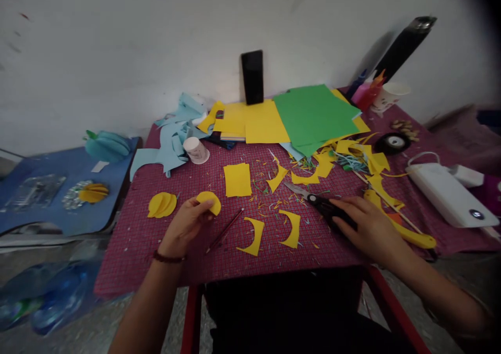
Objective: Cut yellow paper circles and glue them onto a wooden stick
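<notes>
My left hand (188, 219) pinches a yellow paper circle (210, 201) above the checkered tablecloth. Just left of it lies a small pile of yellow paper circles (162, 204). Over at the right, my right hand (366, 226) is closed over the black handles of the scissors (324, 203), which lie on the table with their blades pointing up and left. Between the hands are a pencil (225, 231) and two curved yellow offcuts, one nearer (253, 236) and one further right. A stack of yellow paper squares (237, 180) sits behind the pencil.
A phone (253, 77) leans on the wall behind yellow and green sheets (317, 115). A paper cup (196, 150) stands by blue scraps (170, 140). At right are a yellow cutter (415, 236), a white power bank (450, 195) and tape (392, 142). A blue table (74, 215) adjoins on the left.
</notes>
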Demonstrator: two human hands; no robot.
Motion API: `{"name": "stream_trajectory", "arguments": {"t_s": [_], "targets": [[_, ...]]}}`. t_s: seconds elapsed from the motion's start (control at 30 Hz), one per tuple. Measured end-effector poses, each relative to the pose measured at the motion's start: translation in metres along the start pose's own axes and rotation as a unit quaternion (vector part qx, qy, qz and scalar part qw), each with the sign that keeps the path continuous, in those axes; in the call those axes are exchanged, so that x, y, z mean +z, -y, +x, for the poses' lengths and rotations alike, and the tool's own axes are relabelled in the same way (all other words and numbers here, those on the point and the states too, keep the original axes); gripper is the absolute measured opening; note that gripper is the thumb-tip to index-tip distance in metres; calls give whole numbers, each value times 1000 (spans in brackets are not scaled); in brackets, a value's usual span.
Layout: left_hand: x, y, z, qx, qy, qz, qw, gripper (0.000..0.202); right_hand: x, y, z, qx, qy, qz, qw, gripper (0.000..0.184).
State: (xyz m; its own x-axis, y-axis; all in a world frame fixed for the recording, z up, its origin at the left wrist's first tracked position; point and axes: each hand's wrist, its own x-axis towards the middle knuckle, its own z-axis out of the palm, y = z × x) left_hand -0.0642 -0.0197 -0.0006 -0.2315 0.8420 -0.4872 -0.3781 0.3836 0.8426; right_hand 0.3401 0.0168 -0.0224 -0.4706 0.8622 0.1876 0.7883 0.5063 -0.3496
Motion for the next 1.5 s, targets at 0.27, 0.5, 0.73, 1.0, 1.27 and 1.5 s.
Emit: {"name": "stream_trajectory", "arguments": {"t_s": [0.27, 0.5, 0.73, 1.0, 1.27, 1.5], "targets": [[13, 15, -17, 15, 6, -60, 998, 24, 12, 131, 81, -184, 1, 188, 965, 32], [23, 21, -29, 80, 42, -57, 994, 18, 62, 192, 117, -228, 60, 247, 940, 36], [12, 24, -31, 84, 33, -116, 989, 16, 74, 198, 119, -214, 76, 282, 932, 30], [-5, 29, -33, 114, 21, -134, 984, 20, 69, 214, 124, -220, 105, 302, 922, 32], [-10, 31, -37, 133, 3, -145, 980, 19, 77, 223, 126, -234, 110, 272, 927, 32], [-15, 35, -40, 154, 1, -134, 979, 20, 75, 230, 125, -232, 111, 266, 929, 32]]}}
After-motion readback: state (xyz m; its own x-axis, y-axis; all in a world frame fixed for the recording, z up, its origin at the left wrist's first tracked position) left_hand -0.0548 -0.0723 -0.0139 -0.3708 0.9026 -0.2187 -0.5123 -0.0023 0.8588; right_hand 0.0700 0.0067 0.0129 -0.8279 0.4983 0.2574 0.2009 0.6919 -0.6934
